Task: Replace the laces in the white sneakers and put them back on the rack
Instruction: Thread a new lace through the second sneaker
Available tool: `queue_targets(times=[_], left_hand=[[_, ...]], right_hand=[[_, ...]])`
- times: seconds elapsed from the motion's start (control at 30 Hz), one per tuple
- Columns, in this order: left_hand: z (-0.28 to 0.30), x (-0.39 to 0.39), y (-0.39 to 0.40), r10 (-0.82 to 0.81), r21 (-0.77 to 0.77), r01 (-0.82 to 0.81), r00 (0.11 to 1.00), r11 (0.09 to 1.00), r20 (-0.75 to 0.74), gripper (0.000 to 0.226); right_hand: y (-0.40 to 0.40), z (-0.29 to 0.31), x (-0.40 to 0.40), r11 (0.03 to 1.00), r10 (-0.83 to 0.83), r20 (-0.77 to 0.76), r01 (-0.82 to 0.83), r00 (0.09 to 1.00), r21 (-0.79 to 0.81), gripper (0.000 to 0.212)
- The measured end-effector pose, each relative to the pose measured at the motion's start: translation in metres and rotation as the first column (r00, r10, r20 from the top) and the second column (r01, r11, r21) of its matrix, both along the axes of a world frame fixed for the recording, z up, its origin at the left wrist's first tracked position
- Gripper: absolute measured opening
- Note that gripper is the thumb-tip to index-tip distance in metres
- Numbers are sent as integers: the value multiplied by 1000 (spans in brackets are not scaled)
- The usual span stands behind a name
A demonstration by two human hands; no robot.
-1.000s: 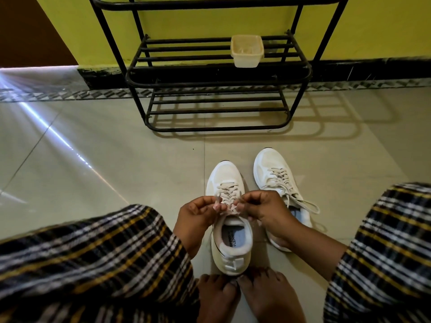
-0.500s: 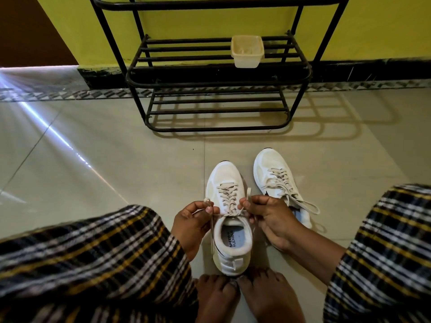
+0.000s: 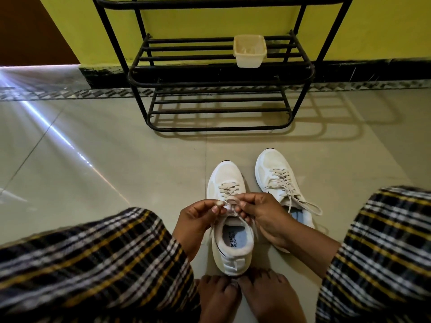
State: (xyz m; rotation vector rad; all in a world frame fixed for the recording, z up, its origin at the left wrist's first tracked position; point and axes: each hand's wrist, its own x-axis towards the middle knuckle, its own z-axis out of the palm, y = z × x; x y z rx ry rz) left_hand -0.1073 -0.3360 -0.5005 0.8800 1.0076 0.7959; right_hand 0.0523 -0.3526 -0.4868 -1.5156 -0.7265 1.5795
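Your left hand (image 3: pixel 197 220) sits just left of the near sneaker (image 3: pixel 231 229), its grip narrow, thumb and forefinger pinched on the lace (image 3: pixel 229 204) at the top eyelets; the near sneaker stands on the floor (image 3: pixel 116 164) between your knees, toe pointing toward the rack (image 3: pixel 220 73), heel touching your bare toes (image 3: pixel 247 290); your right hand (image 3: pixel 262 213) meets the left over the tongue, its grip likewise closed on a loop of the same lace, its wrist crossing in front of the second sneaker (image 3: pixel 279 180); that second sneaker lies just beside the first, to its right and slightly farther, laced, with loose ends trailing to the right; the rack stands well apart against the yellow wall (image 3: pixel 210 22), a small cream tub (image 3: pixel 249 51) on its middle shelf, right of centre.
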Motion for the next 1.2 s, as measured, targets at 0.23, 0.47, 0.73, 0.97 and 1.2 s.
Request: queue_targets(times=[0.23,0.47,0.73,0.97,1.2], left_hand=[[2,4,7,-102,-40,99,992,994,-78,17],[2,4,12,-162,-13,162,975,987,-155,8],[7,6,10,-166,28,174,969,984,-180,8],[9,6,7,-209,132,239,955,962,-210,6],[6,5,18,-277,-3,286,926,958,-255,6]], right_hand=[[-1,-3,-3,991,-117,-71,121,991,60,15],[-1,-4,-1,931,73,417,-212,906,296,28],[0,2,9,918,159,471,-305,868,253,9],[2,2,7,950,199,265,-252,944,185,11],[1,-5,7,960,161,156,-191,975,203,18]])
